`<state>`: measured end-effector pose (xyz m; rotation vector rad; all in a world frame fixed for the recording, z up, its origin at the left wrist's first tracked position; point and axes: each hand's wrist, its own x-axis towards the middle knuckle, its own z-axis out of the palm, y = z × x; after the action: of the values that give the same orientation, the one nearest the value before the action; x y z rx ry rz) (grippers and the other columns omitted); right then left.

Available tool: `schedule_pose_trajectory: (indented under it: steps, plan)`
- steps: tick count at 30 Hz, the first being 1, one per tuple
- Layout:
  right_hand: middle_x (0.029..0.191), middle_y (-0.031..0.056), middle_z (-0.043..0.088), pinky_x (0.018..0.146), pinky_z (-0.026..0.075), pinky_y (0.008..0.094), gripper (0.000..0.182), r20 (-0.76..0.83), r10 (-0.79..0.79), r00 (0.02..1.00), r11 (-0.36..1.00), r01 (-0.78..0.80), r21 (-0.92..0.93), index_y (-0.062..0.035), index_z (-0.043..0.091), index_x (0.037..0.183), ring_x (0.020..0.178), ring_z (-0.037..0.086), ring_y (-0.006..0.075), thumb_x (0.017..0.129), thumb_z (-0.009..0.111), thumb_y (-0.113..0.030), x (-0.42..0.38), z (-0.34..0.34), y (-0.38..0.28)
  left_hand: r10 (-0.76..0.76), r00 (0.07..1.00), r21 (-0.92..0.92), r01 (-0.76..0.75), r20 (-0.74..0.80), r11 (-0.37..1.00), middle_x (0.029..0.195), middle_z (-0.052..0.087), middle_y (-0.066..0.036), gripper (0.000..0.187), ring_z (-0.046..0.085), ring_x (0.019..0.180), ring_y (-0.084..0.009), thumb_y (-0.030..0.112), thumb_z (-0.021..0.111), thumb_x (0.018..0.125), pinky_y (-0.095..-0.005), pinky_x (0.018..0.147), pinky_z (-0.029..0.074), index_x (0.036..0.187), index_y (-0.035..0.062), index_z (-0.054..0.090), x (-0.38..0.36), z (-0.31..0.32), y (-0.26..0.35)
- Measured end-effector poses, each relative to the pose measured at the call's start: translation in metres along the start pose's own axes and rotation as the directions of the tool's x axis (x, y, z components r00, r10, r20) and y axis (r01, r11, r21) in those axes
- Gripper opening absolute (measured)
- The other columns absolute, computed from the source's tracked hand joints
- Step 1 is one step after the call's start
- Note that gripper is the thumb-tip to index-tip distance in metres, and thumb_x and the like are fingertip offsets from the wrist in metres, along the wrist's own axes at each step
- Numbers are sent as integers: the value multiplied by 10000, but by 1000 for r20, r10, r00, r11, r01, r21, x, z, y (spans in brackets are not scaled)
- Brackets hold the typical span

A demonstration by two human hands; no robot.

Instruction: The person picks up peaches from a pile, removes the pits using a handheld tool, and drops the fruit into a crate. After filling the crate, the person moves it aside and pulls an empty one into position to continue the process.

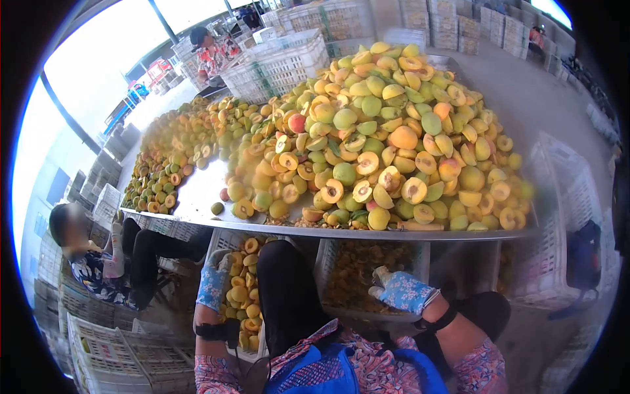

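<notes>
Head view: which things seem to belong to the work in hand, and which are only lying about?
Probably in the work:
heaped fruit
metal table
fruit crate beside the left hand
crate of brownish bits near the right hand

Probably just lying about:
stacked crates at the back
white crate at far right
dark blue item against it

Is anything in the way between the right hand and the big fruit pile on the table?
Yes, the table's raised front rim runs between the gloved right hand and the fruit pile. The hand would probably have to go up over it. I see nothing else between them.
</notes>
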<state>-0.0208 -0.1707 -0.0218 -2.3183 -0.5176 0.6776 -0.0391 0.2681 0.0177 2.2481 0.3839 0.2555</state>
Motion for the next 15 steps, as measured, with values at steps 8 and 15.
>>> schedule_pose_trajectory:
  steps: [8,15]
  plan:
    - [1077,296,608,882,460,464,576,35,-10,999,999,11,-30,56,451,1246,1038,575,423,907,535,-402,15,-18,-24,234,953,389,-292,192,874,1013,656,-223,392,629,947,-360,306,652,842,-432,800,503,1131,46,604,73,118,100]
    - [1060,302,609,873,453,474,588,-30,-63,998,991,66,119,38,459,1256,1019,578,434,908,528,-430,20,-22,-22,140,913,35,-166,383,985,1016,669,-175,361,652,915,-266,132,729,741,-366,794,513,1077,31,640,115,177,92]
